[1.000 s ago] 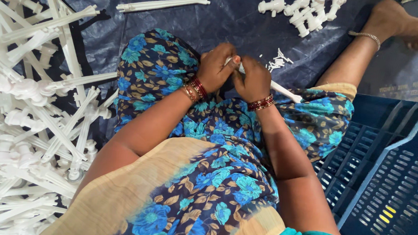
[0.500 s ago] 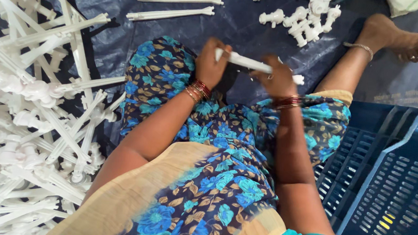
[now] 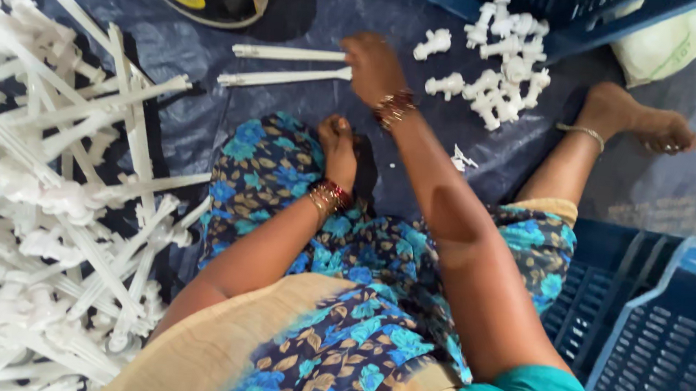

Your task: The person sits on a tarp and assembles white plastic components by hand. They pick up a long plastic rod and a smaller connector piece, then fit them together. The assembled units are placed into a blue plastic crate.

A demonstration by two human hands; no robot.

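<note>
White plastic rod (image 3: 287, 76) on dark blue tarp (image 3: 172, 20) touches right hand (image 3: 372, 65), fingers curled; left hand (image 3: 337, 142) fisted.

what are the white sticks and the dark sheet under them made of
White sticks by the right hand: probably moulded plastic, matt and uniform white, with stubs like those in the tangled pile. Dark sheet: likely plastic tarpaulin, with a slight sheen and soft creases.
</note>
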